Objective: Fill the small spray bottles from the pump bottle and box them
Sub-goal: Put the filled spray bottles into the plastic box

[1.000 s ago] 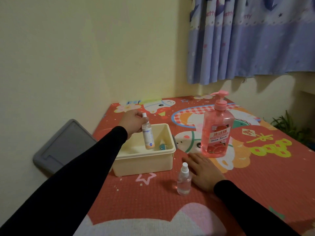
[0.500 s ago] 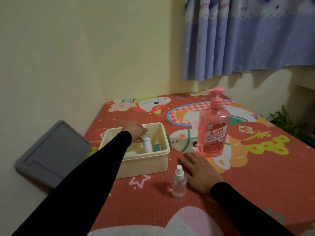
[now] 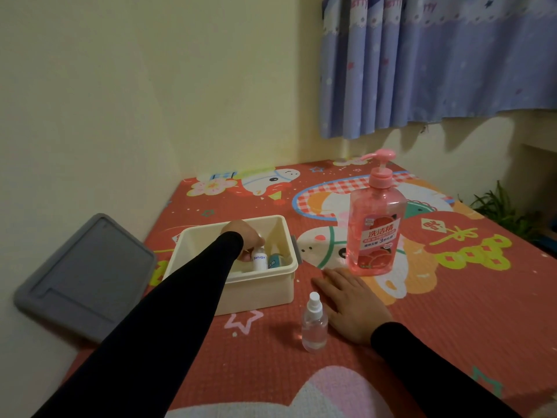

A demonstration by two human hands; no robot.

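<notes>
A: Left to right, how far along?

B: The left hand pinches a small bottle inside the cream box; label reads "Beluga". So boxing is under way.

A: And the rest?

B: A clear spray bottle waits on the worktop beside the flat, open-fingered right hand. The pump bottle says "洗洁精".

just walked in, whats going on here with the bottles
A person is boxing small spray bottles. The left hand is down inside the cream box, gripping a white labelled spray bottle beside a teal item already in there. The right hand rests flat on the red mat, holding nothing. A clear spray bottle stands just left of it, not yet boxed. The pink pump bottle stands upright behind the right hand.
</notes>
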